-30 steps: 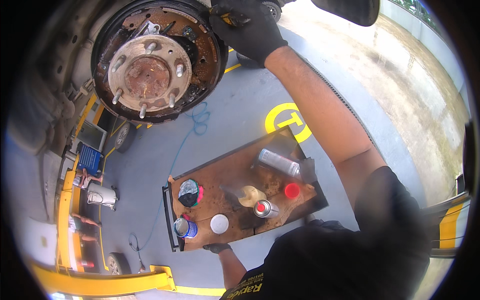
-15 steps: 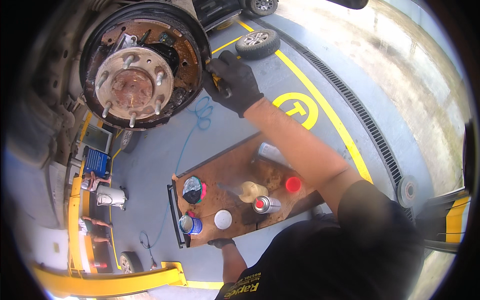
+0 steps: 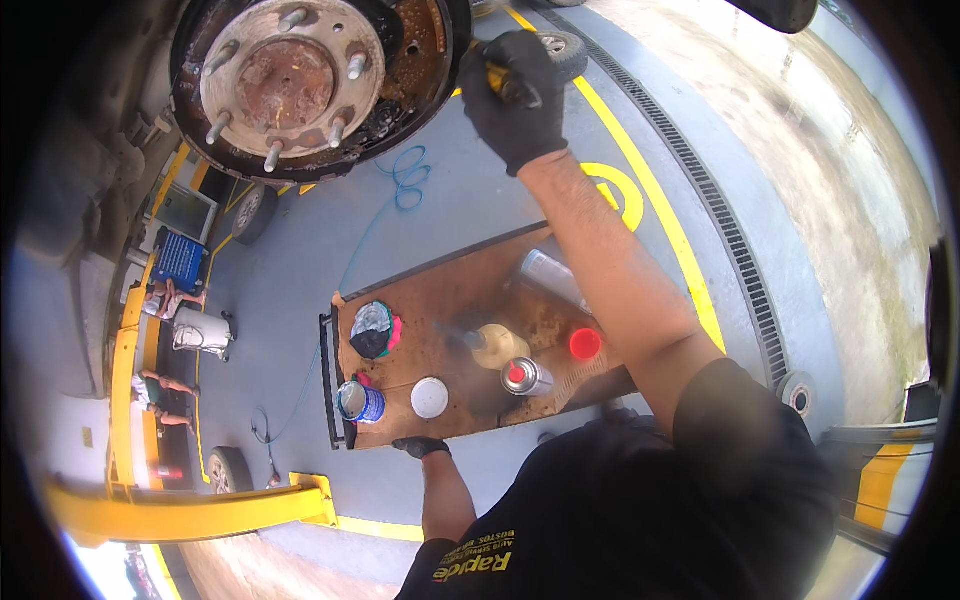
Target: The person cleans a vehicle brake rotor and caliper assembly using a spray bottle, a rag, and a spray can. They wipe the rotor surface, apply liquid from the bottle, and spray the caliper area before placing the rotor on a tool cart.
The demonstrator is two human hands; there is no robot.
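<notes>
In my black-gloved right hand is a yellow-and-black handled tool; its working end is hidden. That hand is up beside the right rim of the rusty brake backing plate. Inside the plate sits a wheel hub with several bare studs. My gloved left hand grips the near edge of a brown-topped cart, close to its black handle. On the cart are a blue open can, a white round lid, a spray can and a bundle of rags.
A tan tub, a red cup and a clear-and-blue bottle share the cart. A blue hose coils on the floor. A yellow lift arm crosses at lower left. Two people are partly seen at far left.
The view has shifted, so the hub sits higher in the picture. My right hand remains near the plate's rim with the tool, now slightly farther from it. My left hand stays at the cart's edge.
</notes>
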